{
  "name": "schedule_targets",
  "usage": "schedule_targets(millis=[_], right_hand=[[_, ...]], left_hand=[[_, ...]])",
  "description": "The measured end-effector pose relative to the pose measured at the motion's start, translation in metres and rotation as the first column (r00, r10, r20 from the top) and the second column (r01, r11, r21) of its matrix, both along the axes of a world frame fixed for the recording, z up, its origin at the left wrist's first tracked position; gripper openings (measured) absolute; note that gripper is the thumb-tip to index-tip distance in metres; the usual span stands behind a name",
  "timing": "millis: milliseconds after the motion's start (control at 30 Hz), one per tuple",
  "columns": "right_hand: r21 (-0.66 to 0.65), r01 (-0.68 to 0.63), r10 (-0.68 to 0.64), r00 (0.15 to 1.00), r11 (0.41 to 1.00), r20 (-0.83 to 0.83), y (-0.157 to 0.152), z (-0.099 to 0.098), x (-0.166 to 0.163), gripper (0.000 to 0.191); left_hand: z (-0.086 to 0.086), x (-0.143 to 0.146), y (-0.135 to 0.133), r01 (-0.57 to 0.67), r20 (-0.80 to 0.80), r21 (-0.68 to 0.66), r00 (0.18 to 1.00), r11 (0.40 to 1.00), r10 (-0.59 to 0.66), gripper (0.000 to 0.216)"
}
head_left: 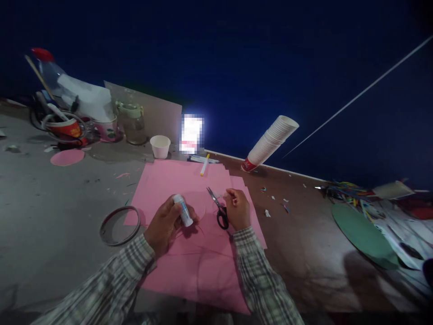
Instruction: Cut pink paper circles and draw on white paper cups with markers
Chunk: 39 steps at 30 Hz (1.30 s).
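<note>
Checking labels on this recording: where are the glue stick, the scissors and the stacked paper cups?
Glue stick (183,211): head view, on the barrel.
Scissors (220,209): head view, near the pivot.
Stacked paper cups (269,143): head view, middle of stack.

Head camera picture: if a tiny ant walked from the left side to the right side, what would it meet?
Pink circle, grey ring, white cup, white tube, scissors, stack of paper cups, green disc.

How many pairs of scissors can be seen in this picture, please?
1. The scissors are over the pink paper, just left of the right hand; whether they touch it is unclear. Others may be hidden in the crowded red cup at far left.
</note>
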State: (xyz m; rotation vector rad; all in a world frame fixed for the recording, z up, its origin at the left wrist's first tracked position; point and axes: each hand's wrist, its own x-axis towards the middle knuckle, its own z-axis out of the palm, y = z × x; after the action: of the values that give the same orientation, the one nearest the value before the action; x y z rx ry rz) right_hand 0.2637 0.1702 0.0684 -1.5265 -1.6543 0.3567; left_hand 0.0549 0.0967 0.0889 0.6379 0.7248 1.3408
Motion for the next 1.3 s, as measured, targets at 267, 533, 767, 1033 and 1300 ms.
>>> schedule_targets(millis=[267,533,767,1033,1300], right_hand=[[-0.057,-0.004,0.028,0.902,0.998,0.430,0.007,-0.018,-0.015,0.021],[-0.052,-0.254,0.238,0.948,0.966,-0.212,-0.002,0.006,-0.013,0.028],[-0.124,-0.589,0.483,0.749,0.798,-0.454,-0.023,0.028,-0.021,0.025],[-0.117,-0.655,0.568,0.719,0.747,-0.400,-0.027,0.029,-0.023,0.023],[-0.070,-0.653,0.632,0.751,0.754,-0.192,-0.028,0.032,-0.025,0.020]], left_hand=[[-0.009,0.001,0.006,0.151,-0.120,-0.022,0.981,0.988,-0.153,0.035],[-0.002,-0.003,0.003,0.077,-0.249,-0.151,0.962,0.986,-0.113,0.039],[0.000,-0.009,0.008,0.103,-0.533,0.059,0.844,0.993,-0.056,0.029],[-0.005,-0.013,0.010,0.161,-0.691,0.130,0.723,0.978,-0.027,0.029],[-0.010,-0.012,0.008,0.169,-0.796,0.280,0.592,0.945,0.130,0.025]])
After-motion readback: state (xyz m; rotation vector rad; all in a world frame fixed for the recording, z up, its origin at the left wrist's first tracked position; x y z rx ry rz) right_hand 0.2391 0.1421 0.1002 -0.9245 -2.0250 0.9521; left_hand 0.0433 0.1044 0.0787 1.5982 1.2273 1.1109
